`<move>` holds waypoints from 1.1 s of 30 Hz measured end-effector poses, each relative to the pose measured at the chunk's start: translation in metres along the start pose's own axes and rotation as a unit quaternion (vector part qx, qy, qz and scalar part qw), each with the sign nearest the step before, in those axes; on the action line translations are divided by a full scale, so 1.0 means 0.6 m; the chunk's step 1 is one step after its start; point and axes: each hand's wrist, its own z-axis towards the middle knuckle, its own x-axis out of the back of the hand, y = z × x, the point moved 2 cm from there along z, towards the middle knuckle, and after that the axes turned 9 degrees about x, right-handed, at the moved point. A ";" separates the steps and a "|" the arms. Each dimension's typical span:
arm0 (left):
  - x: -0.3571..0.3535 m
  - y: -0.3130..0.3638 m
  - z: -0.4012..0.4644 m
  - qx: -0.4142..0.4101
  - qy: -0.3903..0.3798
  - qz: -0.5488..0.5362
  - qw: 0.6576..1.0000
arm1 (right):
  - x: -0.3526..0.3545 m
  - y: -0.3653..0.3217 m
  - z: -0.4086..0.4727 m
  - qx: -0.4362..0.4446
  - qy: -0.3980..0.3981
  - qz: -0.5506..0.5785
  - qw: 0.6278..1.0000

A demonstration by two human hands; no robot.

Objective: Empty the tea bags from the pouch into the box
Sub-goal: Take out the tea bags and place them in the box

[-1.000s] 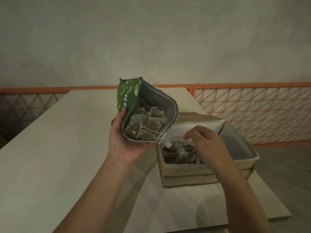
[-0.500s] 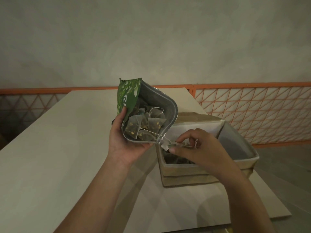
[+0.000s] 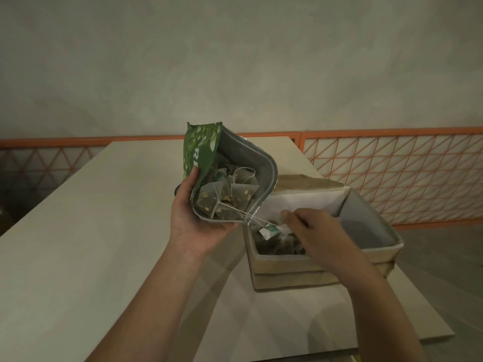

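Above the box [image 3: 321, 267], the pouch [image 3: 209, 155] is gripped tilted by the left hand [image 3: 196, 223] while tea bag strings [image 3: 257, 218] are pinched by the right hand [image 3: 311, 231], so a steady outward pull seems needed next.

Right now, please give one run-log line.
left hand: holds green foil pouch | right hand: pinches tag strings | brown cardboard box: partly filled

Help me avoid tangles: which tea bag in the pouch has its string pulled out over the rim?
The front-left tea bag: its string runs over the pouch rim toward the right hand; the others' don't.
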 end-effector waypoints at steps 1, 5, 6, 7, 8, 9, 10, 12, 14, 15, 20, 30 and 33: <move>0.000 0.000 0.000 0.002 -0.001 0.001 1.000 | -0.002 0.001 0.000 -0.006 -0.005 -0.007 1.000; 0.003 -0.001 0.001 0.008 -0.005 -0.002 1.000 | -0.007 0.004 0.003 -0.024 0.000 -0.017 1.000; 0.004 -0.001 0.002 0.009 -0.005 -0.001 1.000 | -0.008 0.004 0.003 -0.025 0.001 -0.026 0.999; 0.004 -0.001 0.002 0.009 -0.006 0.001 1.000 | -0.010 0.006 0.002 -0.025 0.000 -0.038 0.999; 0.004 -0.001 0.002 0.008 -0.004 0.001 1.000 | -0.011 0.006 0.001 -0.026 0.002 -0.048 0.998; 0.004 0.000 0.002 0.007 -0.003 0.002 1.000 | -0.012 0.007 -0.001 -0.030 0.006 -0.054 0.998; 0.004 0.000 0.003 0.006 -0.004 0.003 1.000 | -0.012 0.006 -0.004 -0.033 0.011 -0.054 0.998; 0.003 0.000 0.002 0.005 -0.006 0.007 1.000 | -0.009 0.004 -0.007 -0.028 0.025 -0.037 0.999; 0.003 0.000 0.002 0.005 -0.006 0.009 1.000 | -0.003 -0.001 -0.007 -0.013 0.042 -0.007 0.999; 0.002 0.000 0.001 0.005 -0.007 0.012 1.000 | 0.001 -0.004 -0.007 -0.010 0.047 0.012 0.999; 0.003 0.003 0.003 0.006 -0.013 0.015 1.000 | 0.031 -0.020 -0.002 0.000 0.078 0.138 0.987; 0.002 0.006 0.003 -0.001 -0.001 0.001 1.000 | 0.036 0.006 0.018 0.013 0.143 0.153 0.978; 0.003 0.008 0.006 -0.002 -0.002 -0.004 1.000 | 0.023 0.011 0.019 0.014 0.141 0.037 0.989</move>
